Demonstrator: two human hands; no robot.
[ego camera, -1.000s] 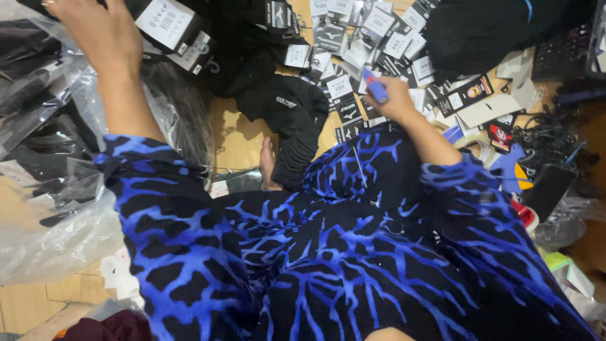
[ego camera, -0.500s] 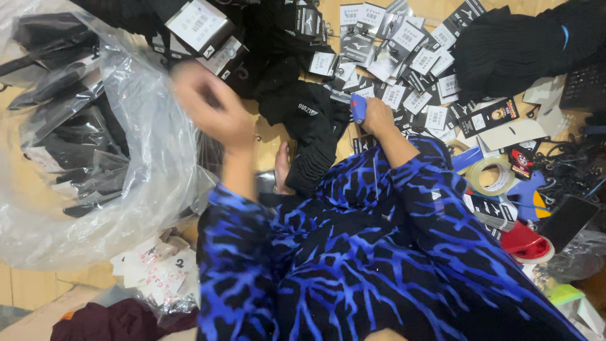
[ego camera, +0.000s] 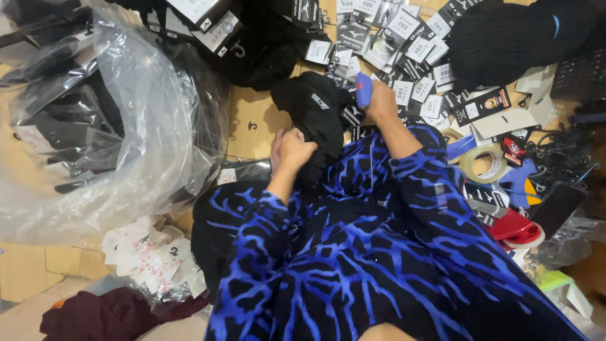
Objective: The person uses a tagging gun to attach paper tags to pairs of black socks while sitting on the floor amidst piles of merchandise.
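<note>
The left hand (ego camera: 291, 150), raised a second ago, is now closed on the black garment (ego camera: 315, 113); at one o'clock, a blue tool (ego camera: 363, 89) is clamped in the right hand (ego camera: 380, 101).

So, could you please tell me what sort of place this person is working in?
Probably a floor-level spot for tagging and packing garments: loose card tags lie spread out, a clear plastic bag holds packed dark items, and the right hand holds a blue tool at a black garment.
</note>
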